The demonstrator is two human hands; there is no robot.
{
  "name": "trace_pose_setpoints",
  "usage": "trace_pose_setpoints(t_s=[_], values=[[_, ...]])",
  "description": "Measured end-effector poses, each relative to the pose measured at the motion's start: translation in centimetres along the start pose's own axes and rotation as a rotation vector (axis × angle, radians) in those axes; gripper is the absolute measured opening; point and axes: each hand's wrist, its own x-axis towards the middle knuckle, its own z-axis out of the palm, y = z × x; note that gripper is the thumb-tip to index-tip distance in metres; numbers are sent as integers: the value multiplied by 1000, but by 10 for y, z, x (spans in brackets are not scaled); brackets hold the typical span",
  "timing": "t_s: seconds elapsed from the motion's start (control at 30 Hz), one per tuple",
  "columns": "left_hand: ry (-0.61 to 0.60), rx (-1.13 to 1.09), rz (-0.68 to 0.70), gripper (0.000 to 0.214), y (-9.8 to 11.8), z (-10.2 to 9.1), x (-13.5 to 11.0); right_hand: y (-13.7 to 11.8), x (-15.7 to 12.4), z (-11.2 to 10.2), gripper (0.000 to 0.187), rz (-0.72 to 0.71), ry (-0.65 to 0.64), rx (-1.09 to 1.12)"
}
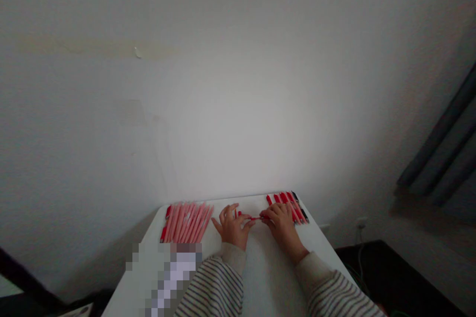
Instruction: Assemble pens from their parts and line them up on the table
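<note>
A slim red pen piece spans the gap between my two hands above the white table. My left hand pinches its left end between thumb and forefinger, the other fingers raised. At its right end, my right hand grips a darker red pen part. Small red pieces show just behind my left fingers, partly hidden. Beyond my right hand lies a row of red and pink pens, some of them covered by that hand. Left of my left hand, several pink pens lie side by side.
The white table stands against a pale wall. A blurred, pixelated patch covers the table's left front. Dark curtain folds hang at right, above a socket with a cable and a dark surface.
</note>
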Motion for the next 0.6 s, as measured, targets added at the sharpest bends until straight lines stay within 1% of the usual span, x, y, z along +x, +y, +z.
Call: trace_pose_setpoints(t_s=[0.17, 0.37, 0.6], values=[[-48, -1, -28, 16, -1, -1, 1, 8, -1, 6, 16, 5, 15, 52], [0, -5, -28, 15, -1, 1, 0, 14, -1, 10, 13, 0, 25, 81], [-8, -47, -24, 12, -2, 1, 0, 16, -2, 12, 13, 19, 20, 61]])
